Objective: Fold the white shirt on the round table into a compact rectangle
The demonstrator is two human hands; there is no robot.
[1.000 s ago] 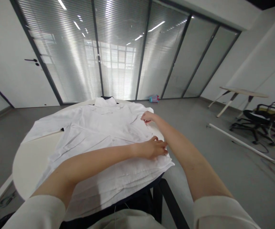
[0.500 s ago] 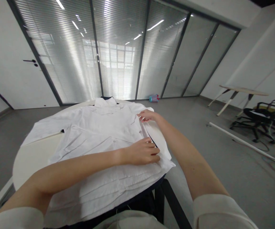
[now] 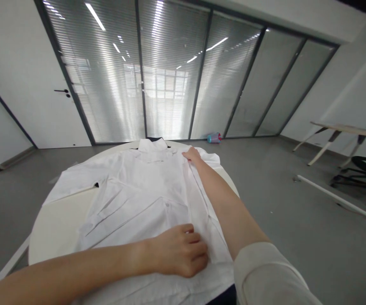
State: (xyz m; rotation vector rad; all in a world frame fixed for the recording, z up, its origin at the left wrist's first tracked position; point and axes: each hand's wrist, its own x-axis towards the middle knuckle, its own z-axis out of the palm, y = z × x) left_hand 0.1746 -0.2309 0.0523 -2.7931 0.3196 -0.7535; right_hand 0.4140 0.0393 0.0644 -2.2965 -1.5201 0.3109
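Pinching the white shirt near its shoulder, the right hand lies beyond the left hand, which clutches the same shirt lower down.

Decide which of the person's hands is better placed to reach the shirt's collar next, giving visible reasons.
Right, most likely. The right hand is at the upper part of the white shirt, near the collar. The left hand is lower down, nearer the person, so farther away.

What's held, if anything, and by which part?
White collared shirt: the right hand seems to pinch its folded side near the shoulder; the left hand curls over its lower front, grip hidden.
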